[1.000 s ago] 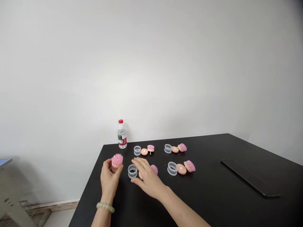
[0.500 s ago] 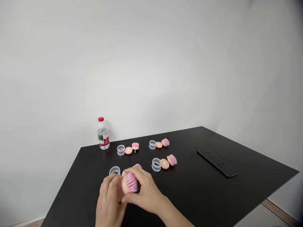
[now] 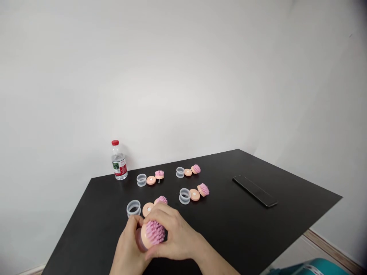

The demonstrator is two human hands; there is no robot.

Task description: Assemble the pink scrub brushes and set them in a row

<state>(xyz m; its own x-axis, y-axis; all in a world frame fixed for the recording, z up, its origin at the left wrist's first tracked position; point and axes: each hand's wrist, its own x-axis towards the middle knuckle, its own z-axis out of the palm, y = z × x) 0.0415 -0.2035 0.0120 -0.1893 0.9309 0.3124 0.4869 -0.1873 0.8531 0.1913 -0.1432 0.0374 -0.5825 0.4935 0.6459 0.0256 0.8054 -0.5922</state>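
Close to the table's front, both my hands are closed around one round scrub brush (image 3: 155, 232) with pink bristles and a peach body. My left hand (image 3: 129, 244) wraps its translucent base, which is partly hidden by the fingers. From the right, my right hand (image 3: 177, 233) grips the peach rim between thumb and fingers, the bristles facing right and toward me. Just beyond my hands lie a clear ring-shaped cup (image 3: 133, 208), a peach disc (image 3: 148, 209) with a white centre and another pink brush head (image 3: 161, 200), partly covered by my right hand.
On the black table (image 3: 229, 221) are more sets of clear cup (image 3: 185, 196), peach disc (image 3: 194, 194) and brush head (image 3: 203, 190). A water bottle (image 3: 119, 164) stands back left, near the wall. A flat black phone-like slab (image 3: 255, 191) lies right. Something teal (image 3: 327, 267) shows lower right.
The held brush has turned, so more of its bristles face me. My left fingers have shifted around its base. The view has moved slightly, and a teal object has appeared lower right.
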